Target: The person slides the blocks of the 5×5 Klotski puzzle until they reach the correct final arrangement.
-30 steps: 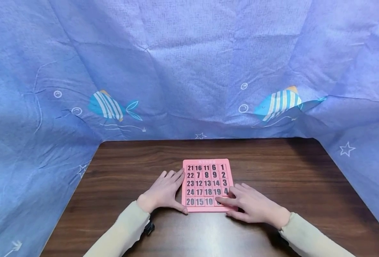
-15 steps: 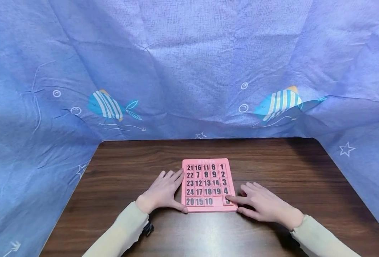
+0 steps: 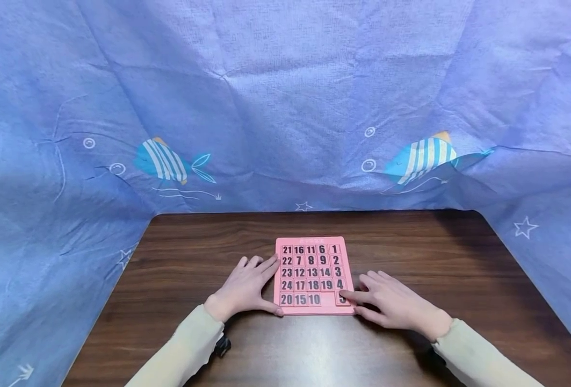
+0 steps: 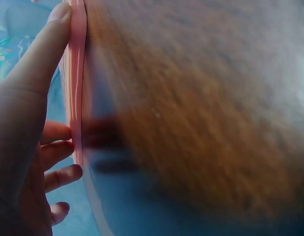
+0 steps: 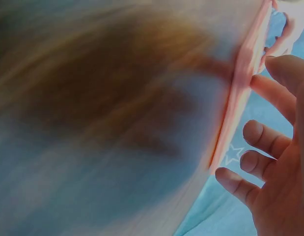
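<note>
A pink sliding number puzzle (image 3: 309,311) lies on the table, its numbered tiles in rows. The bottom row shows 20, 15, 10, a vacant slot and then the 5 tile (image 3: 342,301) in the right corner. My left hand (image 3: 244,289) rests along the puzzle's left edge, fingers spread and thumb at the lower left corner. With its extended index fingertip, my right hand (image 3: 394,303) touches the top of the 5 tile, while the thumb sits by the lower right corner. In the right wrist view, the other fingers of the right hand (image 5: 284,187) are loosely bent beside the frame.
Dark wood-grain table (image 3: 193,231) has rounded back corners. A blue cloth (image 3: 285,107) printed with striped fish and stars hangs behind it and along both sides. A small black object (image 3: 222,345) shows beneath the left sleeve.
The 5 tile has slid right into the bottom right corner, leaving the slot beside 10 vacant. My right hand moved right with it. The left hand stays at the puzzle's edge.
</note>
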`<control>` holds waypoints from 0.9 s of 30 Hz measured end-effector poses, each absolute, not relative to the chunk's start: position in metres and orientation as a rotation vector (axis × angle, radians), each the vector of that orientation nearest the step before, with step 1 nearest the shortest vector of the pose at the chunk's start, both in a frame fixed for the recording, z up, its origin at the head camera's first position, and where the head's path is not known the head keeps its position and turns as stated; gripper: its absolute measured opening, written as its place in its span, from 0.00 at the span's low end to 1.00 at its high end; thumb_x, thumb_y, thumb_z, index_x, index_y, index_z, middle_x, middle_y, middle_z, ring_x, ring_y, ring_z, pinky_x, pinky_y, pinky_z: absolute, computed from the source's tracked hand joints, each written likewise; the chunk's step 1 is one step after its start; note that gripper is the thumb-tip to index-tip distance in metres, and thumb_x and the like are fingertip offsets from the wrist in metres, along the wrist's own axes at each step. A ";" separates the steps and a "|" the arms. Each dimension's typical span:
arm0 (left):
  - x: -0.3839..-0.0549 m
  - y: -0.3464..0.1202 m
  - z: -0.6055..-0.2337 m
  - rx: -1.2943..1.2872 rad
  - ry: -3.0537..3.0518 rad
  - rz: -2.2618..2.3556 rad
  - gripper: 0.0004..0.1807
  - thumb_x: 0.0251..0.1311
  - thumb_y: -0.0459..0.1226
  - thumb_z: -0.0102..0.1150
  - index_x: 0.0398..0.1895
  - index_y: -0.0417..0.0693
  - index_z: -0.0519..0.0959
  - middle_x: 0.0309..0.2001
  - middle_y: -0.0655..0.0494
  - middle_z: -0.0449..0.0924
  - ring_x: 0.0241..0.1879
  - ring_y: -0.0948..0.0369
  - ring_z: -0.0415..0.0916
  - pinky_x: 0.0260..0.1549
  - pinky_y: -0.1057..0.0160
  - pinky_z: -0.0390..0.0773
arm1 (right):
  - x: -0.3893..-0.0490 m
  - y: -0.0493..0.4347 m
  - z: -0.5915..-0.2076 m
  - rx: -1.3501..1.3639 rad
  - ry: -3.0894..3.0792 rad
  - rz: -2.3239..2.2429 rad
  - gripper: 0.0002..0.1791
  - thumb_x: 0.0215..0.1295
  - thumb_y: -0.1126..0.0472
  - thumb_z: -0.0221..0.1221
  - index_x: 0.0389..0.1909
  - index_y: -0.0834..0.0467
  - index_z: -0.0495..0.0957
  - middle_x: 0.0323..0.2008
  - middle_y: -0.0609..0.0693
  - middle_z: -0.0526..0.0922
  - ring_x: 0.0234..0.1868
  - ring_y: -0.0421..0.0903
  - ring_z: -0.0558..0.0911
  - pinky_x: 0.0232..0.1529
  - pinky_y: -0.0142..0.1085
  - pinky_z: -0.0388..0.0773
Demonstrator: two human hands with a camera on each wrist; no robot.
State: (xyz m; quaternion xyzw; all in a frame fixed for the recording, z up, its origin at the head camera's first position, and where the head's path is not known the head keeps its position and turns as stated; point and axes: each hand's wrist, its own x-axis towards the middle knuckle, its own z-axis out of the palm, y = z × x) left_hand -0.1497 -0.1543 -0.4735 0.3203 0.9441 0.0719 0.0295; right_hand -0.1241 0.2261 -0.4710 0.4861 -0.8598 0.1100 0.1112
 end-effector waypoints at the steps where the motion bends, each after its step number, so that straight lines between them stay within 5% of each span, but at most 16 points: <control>1: -0.150 -0.154 -0.474 0.988 2.913 0.222 0.69 0.41 0.80 0.64 0.81 0.47 0.63 0.79 0.51 0.63 0.63 0.53 0.67 0.56 0.49 0.65 | -0.124 0.224 -0.470 1.432 -2.525 0.331 0.22 0.69 0.50 0.67 0.63 0.42 0.84 0.32 0.34 0.66 0.34 0.34 0.61 0.38 0.32 0.62; 14: -0.153 -0.150 -0.473 0.949 2.885 0.253 0.68 0.40 0.78 0.67 0.80 0.46 0.64 0.79 0.50 0.63 0.62 0.54 0.67 0.55 0.49 0.65 | -0.126 0.180 -0.476 1.530 -2.415 0.242 0.26 0.66 0.47 0.68 0.65 0.43 0.83 0.37 0.40 0.71 0.38 0.39 0.70 0.41 0.38 0.69; 27: -0.151 -0.149 -0.469 0.926 2.851 0.324 0.67 0.42 0.76 0.69 0.80 0.44 0.63 0.79 0.48 0.62 0.62 0.51 0.67 0.58 0.47 0.65 | -0.119 0.211 -0.474 1.439 -2.535 0.255 0.26 0.68 0.49 0.67 0.67 0.40 0.81 0.32 0.36 0.62 0.34 0.36 0.58 0.38 0.32 0.60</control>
